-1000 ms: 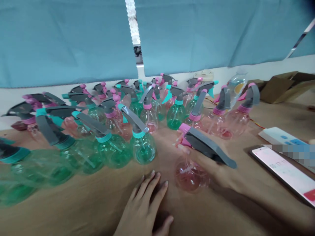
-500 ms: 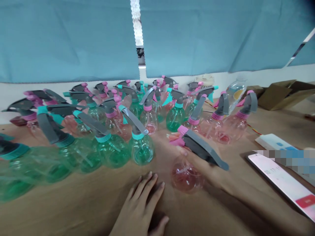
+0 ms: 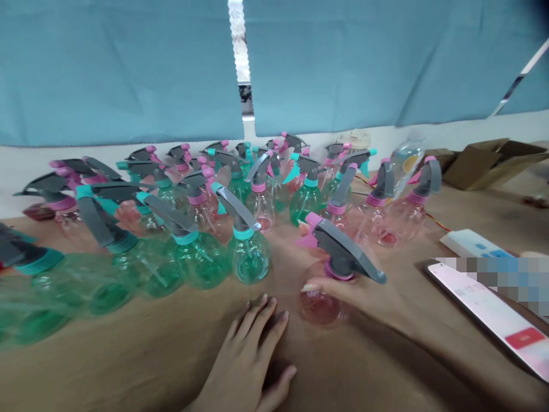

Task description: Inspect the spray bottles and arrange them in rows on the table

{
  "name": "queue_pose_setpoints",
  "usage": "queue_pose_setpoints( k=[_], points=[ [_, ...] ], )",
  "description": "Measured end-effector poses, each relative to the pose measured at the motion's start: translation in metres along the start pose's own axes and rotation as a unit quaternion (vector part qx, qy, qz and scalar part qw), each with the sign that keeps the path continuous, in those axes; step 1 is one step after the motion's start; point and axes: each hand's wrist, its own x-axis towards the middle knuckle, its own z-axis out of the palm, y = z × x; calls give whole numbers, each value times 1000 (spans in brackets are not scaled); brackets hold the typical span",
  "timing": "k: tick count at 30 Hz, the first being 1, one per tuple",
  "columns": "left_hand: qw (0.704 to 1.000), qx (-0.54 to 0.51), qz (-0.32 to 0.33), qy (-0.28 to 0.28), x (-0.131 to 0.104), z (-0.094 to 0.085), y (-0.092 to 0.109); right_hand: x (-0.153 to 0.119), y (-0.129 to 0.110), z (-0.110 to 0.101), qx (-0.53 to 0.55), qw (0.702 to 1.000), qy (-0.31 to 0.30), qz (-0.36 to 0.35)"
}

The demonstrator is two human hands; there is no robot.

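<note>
My right hand [image 3: 364, 294] wraps round a pink spray bottle [image 3: 321, 309] just below its collar. The thumb lies across the near side and the other fingers are mostly hidden behind. The bottle's grey and pink trigger head [image 3: 343, 246] points left, and its base appears to rest on the table. My left hand [image 3: 244, 355] lies flat on the tabletop, fingers spread, holding nothing. Just beyond its fingertips stands a green spray bottle [image 3: 250, 257] with a turquoise collar.
More green spray bottles [image 3: 206, 260] line the left. Pink spray bottles [image 3: 388, 220] and green ones crowd the back. To the right lie a phone [image 3: 484, 315] and a white box [image 3: 476, 243]. Behind them are a clear bottle [image 3: 405, 160] and an open cardboard box [image 3: 480, 163].
My right thumb has moved from the pink bottle's neck down onto its body, baring the collar. The left hand stays flat in place. The whole view has shifted slightly.
</note>
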Motion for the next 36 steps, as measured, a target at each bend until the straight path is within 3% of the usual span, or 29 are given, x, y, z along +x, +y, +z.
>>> queue_pose_setpoints(
  k=[4, 8, 15, 24, 36],
  points=[
    [1000, -9, -3, -10, 0, -1, 1, -9, 0, -8, -6, 1000, -5, -12],
    [999, -23, -12, -23, 0, -2, 2, -32, 9, -12, -79, 997, -3, -11],
    [997, -55, -32, -52, 3, -6, 5, -64, 33, 6, -193, 973, 118, -38],
    [993, -94, -45, -47, 2, -7, 6, -24, 31, 14, -247, 966, 66, -46],
    [986, -133, -103, 0, 16, -5, -24, 19, 26, 27, -235, 971, 42, 6]
  ],
)
